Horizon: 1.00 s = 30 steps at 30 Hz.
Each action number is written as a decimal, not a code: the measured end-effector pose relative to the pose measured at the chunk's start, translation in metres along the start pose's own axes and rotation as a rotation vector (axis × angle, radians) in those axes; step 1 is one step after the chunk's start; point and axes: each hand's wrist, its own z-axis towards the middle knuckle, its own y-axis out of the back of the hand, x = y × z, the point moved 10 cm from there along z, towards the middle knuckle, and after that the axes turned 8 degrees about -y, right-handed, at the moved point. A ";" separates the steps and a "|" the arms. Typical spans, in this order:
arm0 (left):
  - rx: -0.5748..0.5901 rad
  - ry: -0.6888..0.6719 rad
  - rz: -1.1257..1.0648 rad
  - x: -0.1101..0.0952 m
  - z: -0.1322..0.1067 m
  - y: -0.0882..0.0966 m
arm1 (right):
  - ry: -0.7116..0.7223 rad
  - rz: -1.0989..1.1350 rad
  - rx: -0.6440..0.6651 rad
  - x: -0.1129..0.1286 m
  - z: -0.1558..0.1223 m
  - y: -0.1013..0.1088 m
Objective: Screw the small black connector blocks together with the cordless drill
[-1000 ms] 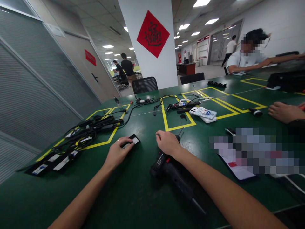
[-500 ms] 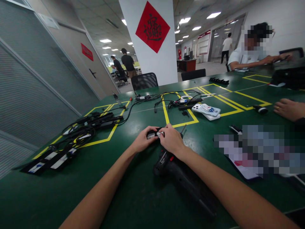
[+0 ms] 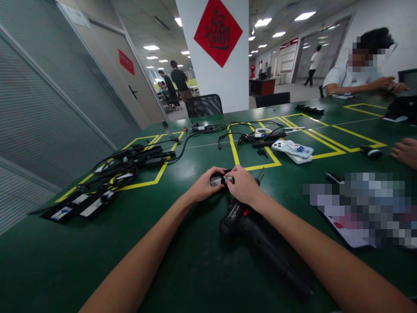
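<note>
"Looking down the green table (image 3: pixel 182 261), we have both hands together near the middle. What's in the left?"

"Left hand (image 3: pixel 206 184): fingers curled round a small black block (image 3: pixel 216 179) with a pale label, holding it just above or on the tabletop; we can't tell which."

"And the right?"

"Right hand (image 3: pixel 243 184): closed narrow, fingertips pinching a small silvery piece (image 3: pixel 229 178) against the block's right end. Fingers hide most of it, so we can't make out its shape."

"We note a black drill (image 3: pixel 239 215) below that hand."

"Yes, lying on its side, handle toward the lower right, thin bit poking out past the knuckles. Whether hand and drill touch, we can't say."

"Around them?"

"Left, a heap of black cables (image 3: pixel 150 156) across yellow tape. Beyond the right hand, a patterned phone (image 3: pixel 295 148) resting on something white. Far right edge, a co-worker's hand (image 3: pixel 405 152) on the table, well apart from ours."
</note>
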 end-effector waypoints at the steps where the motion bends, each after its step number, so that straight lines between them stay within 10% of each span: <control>1: 0.002 -0.003 0.008 0.000 0.000 0.001 | 0.003 0.000 0.007 0.000 0.000 -0.001; 30: 0.040 -0.032 0.174 -0.001 0.000 -0.001 | 0.054 0.030 0.121 0.006 0.010 -0.009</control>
